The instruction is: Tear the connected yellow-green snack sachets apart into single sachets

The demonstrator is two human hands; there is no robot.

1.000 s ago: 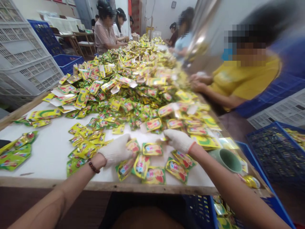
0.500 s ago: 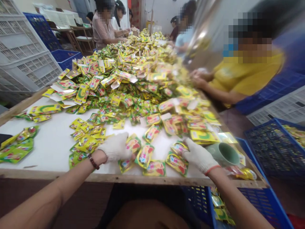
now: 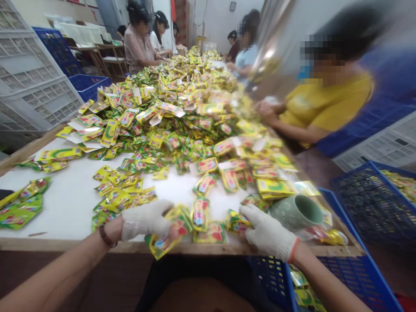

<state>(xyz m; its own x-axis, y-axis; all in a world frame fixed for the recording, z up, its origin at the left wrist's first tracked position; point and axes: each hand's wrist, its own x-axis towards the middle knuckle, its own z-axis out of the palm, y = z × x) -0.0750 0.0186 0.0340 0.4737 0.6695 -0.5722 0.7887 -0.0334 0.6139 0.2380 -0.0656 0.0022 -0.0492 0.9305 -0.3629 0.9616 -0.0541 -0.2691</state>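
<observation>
My left hand (image 3: pixel 146 221), in a white knit glove, is closed on a bunch of yellow-green sachets (image 3: pixel 169 234) at the table's front edge. My right hand (image 3: pixel 266 232), gloved as well, presses on other sachets (image 3: pixel 235 221) close to the edge, fingers curled around them. A few loose sachets (image 3: pixel 200 213) lie between the two hands. A huge heap of the same sachets (image 3: pixel 182 112) covers the white table (image 3: pixel 65 203) beyond.
A green mug (image 3: pixel 295 212) lies on its side right of my right hand. Blue crates (image 3: pixel 373 208) stand to the right and below the table edge; white crates (image 3: pixel 32 82) are stacked at left. A person in yellow (image 3: pixel 325 108) and several others work along the table.
Both hands have drawn sachets back toward the front edge. The left hand has gathered a bunch that overhangs the edge; the right hand moved from mid-table to beside the mug.
</observation>
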